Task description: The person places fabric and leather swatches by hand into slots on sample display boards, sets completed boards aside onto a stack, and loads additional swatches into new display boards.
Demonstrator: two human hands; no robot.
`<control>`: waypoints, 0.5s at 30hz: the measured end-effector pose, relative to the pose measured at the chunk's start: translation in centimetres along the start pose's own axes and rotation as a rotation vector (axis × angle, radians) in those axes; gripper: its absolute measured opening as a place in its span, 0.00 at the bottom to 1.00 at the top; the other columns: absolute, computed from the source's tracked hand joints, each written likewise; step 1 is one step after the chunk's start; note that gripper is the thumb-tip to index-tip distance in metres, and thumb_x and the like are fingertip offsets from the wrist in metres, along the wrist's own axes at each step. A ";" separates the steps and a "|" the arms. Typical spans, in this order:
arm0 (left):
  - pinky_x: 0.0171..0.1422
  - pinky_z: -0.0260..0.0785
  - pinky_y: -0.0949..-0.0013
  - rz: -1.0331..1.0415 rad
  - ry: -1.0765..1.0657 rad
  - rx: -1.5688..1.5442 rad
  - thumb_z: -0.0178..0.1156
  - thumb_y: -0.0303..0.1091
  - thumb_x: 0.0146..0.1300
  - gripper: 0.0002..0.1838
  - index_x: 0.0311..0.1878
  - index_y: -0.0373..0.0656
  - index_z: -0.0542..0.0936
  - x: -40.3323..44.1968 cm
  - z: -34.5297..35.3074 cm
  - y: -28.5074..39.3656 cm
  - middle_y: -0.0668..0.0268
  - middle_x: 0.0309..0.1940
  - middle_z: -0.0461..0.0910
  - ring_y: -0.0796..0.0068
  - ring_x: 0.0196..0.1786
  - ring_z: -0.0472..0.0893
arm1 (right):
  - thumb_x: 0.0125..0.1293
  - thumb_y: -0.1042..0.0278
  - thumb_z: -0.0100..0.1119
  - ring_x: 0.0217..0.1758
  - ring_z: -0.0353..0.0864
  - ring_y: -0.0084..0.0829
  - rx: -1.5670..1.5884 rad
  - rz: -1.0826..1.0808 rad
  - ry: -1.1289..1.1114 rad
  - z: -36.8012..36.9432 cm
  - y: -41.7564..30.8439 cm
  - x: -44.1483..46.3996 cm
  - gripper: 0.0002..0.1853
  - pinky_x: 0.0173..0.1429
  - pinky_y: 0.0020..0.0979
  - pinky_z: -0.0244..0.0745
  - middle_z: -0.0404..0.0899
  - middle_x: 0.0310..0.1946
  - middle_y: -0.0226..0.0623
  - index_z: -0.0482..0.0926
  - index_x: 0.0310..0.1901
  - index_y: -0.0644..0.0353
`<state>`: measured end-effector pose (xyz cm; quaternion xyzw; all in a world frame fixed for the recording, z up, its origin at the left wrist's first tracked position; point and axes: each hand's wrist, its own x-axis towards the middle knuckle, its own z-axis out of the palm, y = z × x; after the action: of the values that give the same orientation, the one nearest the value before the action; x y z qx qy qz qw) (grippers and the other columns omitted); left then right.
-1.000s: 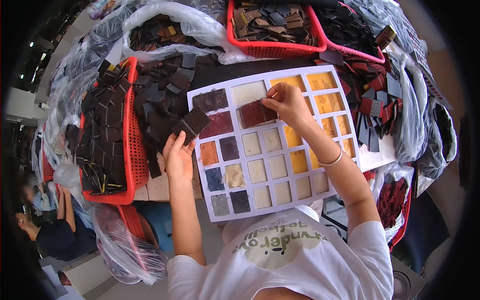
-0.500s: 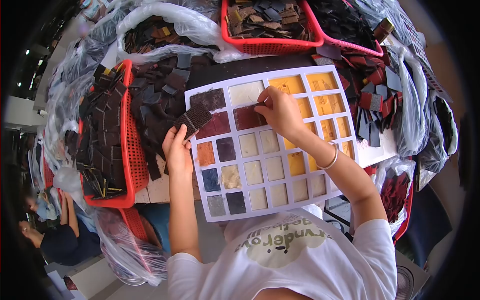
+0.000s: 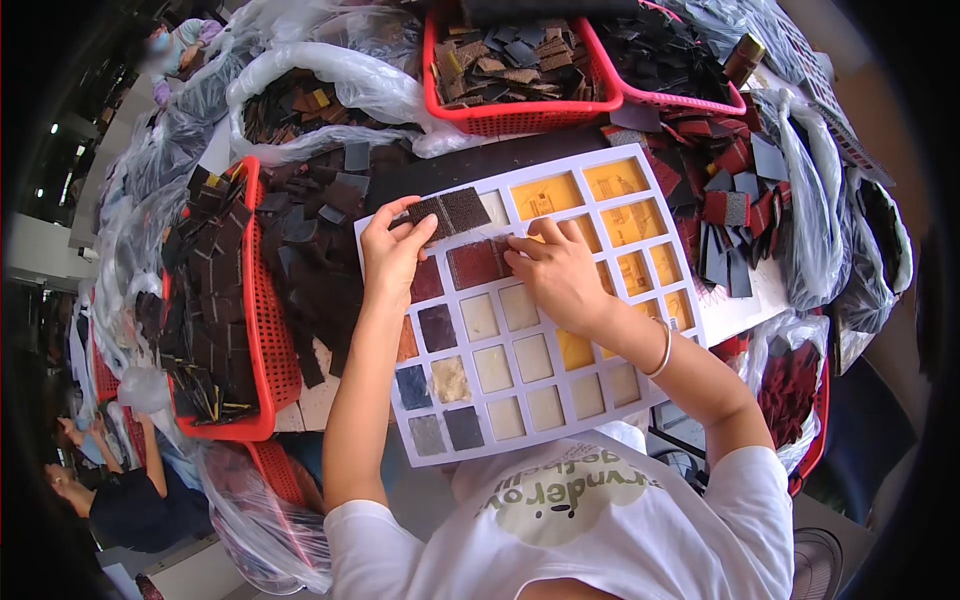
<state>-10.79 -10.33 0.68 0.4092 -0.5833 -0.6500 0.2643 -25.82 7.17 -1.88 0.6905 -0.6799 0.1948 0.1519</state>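
A white sample board with rows of rectangular windows lies tilted across the table edge, in front of my body. Some windows hold coloured swatches, others show pale or yellow backing. My left hand is closed on a dark brown textured swatch, pinched at its left end over the board's upper windows. A dark red swatch sits at a second-row window. My right hand has its fingers curled, fingertips at that swatch's right edge; the thumb is partly hidden.
A red basket of dark swatches stands to the left, beside a loose pile. Another red basket and a pink basket are behind the board. Red and grey swatches lie at right. Other people sit far left.
My left hand has moved up and right, bringing the brown swatch over the upper windows. My right hand has shifted slightly down along the red swatch's edge. The board appears slightly lower and further left.
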 end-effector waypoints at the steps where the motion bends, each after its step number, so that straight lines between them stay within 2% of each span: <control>1: 0.27 0.63 0.79 0.035 -0.007 0.037 0.68 0.23 0.58 0.19 0.54 0.37 0.77 0.7 0.6 -0.5 0.62 0.33 0.85 0.82 0.27 0.78 | 0.53 0.66 0.58 0.51 0.71 0.33 -0.018 -0.025 0.026 0.2 -0.1 0.0 0.09 0.54 0.36 0.64 0.80 0.35 0.30 0.83 0.33 0.59; 4: 0.27 0.66 0.77 0.091 -0.012 0.163 0.69 0.24 0.56 0.18 0.51 0.37 0.80 2.1 1.9 -1.6 0.64 0.30 0.83 0.81 0.26 0.78 | 0.53 0.67 0.58 0.51 0.71 0.33 -0.036 -0.002 -0.120 -0.2 -0.5 0.3 0.07 0.54 0.34 0.64 0.79 0.34 0.30 0.83 0.30 0.59; 6: 0.27 0.67 0.76 0.118 0.012 0.214 0.70 0.24 0.55 0.18 0.50 0.36 0.81 2.3 2.3 -2.0 0.64 0.27 0.83 0.81 0.25 0.78 | 0.52 0.68 0.58 0.50 0.71 0.33 -0.001 0.010 -0.108 -0.4 -0.6 0.2 0.05 0.54 0.33 0.63 0.79 0.33 0.30 0.82 0.28 0.58; 9: 0.28 0.65 0.80 0.138 -0.003 0.420 0.71 0.22 0.54 0.19 0.50 0.35 0.81 2.4 2.2 -2.1 0.66 0.26 0.81 0.84 0.24 0.76 | 0.51 0.69 0.59 0.50 0.71 0.34 0.028 0.021 -0.103 -0.4 -0.8 -0.1 0.05 0.53 0.33 0.64 0.78 0.32 0.30 0.82 0.27 0.59; 12: 0.29 0.67 0.80 0.218 -0.127 0.508 0.71 0.22 0.53 0.18 0.48 0.34 0.82 3.0 1.3 -2.2 0.67 0.25 0.81 0.84 0.24 0.77 | 0.51 0.69 0.59 0.49 0.71 0.34 0.050 0.021 -0.088 -0.5 -1.0 -0.3 0.06 0.53 0.33 0.64 0.78 0.33 0.31 0.82 0.27 0.60; 15: 0.30 0.69 0.79 0.168 -0.273 0.458 0.71 0.21 0.53 0.17 0.47 0.33 0.82 4.0 0.4 -1.6 0.67 0.25 0.82 0.84 0.26 0.78 | 0.52 0.69 0.58 0.50 0.71 0.34 0.044 0.024 -0.094 -0.6 -1.2 -0.2 0.06 0.53 0.34 0.64 0.78 0.35 0.32 0.82 0.27 0.61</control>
<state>-13.00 -13.06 -1.79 0.3172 -0.7770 -0.5263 0.1370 -24.62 7.68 -1.38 0.6936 -0.6902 0.1790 0.1025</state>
